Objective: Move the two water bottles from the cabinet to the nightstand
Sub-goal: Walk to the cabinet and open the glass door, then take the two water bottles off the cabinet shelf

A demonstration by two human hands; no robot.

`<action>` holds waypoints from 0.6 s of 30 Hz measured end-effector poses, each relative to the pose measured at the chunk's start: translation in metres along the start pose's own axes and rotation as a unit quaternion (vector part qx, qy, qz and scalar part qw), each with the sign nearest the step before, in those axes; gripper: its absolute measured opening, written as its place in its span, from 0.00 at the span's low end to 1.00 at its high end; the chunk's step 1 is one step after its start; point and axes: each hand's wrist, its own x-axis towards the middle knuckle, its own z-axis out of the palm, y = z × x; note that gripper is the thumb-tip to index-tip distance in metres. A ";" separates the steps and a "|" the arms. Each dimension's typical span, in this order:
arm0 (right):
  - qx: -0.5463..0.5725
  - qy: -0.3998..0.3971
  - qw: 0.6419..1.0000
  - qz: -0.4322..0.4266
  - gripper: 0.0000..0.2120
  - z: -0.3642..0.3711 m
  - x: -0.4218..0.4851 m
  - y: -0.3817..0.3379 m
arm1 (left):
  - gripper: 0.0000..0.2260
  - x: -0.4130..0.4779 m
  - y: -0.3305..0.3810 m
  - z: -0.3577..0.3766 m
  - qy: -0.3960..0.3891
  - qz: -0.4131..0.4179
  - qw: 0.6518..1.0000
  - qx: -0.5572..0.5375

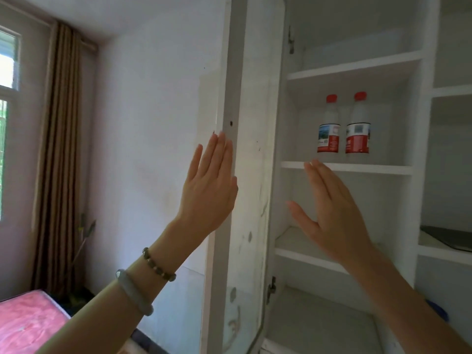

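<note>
Two water bottles (343, 123) are standing side by side on a cabinet shelf (357, 167), right of centre. The left hand (208, 186), fingers flat and released, is apparently resting on the open door's (231, 103) edge; the right hand (332, 213), empty, is reaching upward. A one-handed grab risks toppling the neighbouring bottle.

Two bottles (343, 125) upright on cabinet shelf (357, 167); both hands flat, empty.
</note>
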 end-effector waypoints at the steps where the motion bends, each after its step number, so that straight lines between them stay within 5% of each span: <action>1: -0.001 -0.001 1.000 -0.002 0.32 0.000 -0.001 0.005 | 0.25 0.000 0.007 0.001 -0.004 0.004 1.000 -0.006; 10: 0.036 -0.033 0.997 0.064 0.33 -0.008 -0.011 0.075 | 0.32 0.023 0.096 0.033 -0.084 -0.049 0.984 -0.152; 18: 0.010 -0.028 0.995 0.096 0.34 -0.009 -0.002 0.143 | 0.34 0.070 0.160 0.091 -0.041 -0.081 0.983 -0.158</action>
